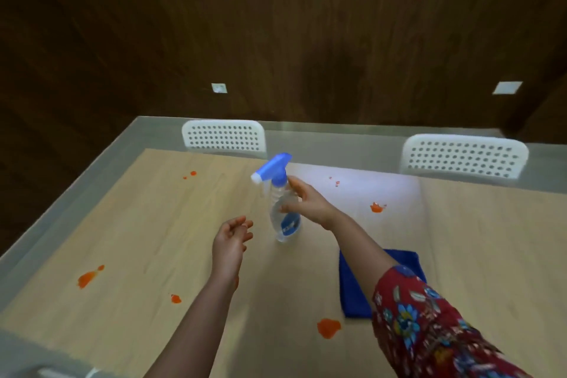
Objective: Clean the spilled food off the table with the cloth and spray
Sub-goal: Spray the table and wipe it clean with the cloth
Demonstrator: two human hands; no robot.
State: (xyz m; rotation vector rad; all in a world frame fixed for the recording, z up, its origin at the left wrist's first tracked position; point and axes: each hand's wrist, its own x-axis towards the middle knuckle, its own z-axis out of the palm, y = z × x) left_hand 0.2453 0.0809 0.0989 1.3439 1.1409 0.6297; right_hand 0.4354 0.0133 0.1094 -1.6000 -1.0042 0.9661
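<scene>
Fingers of the right hand spread open against the upright spray bottle without closing, left hand empty and loosely open beside it, blue cloth near it, orange spills scattered around.

Dark wood-panelled wall behind two white perforated chairs at the light wooden table

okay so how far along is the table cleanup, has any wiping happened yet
Nothing looks wiped yet. Orange spills still dot the table near and far. The right hand is open at the spray bottle, not clearly gripping it; the left hand is empty. The blue cloth lies folded under the right arm. Spraying and wiping remain.
</scene>
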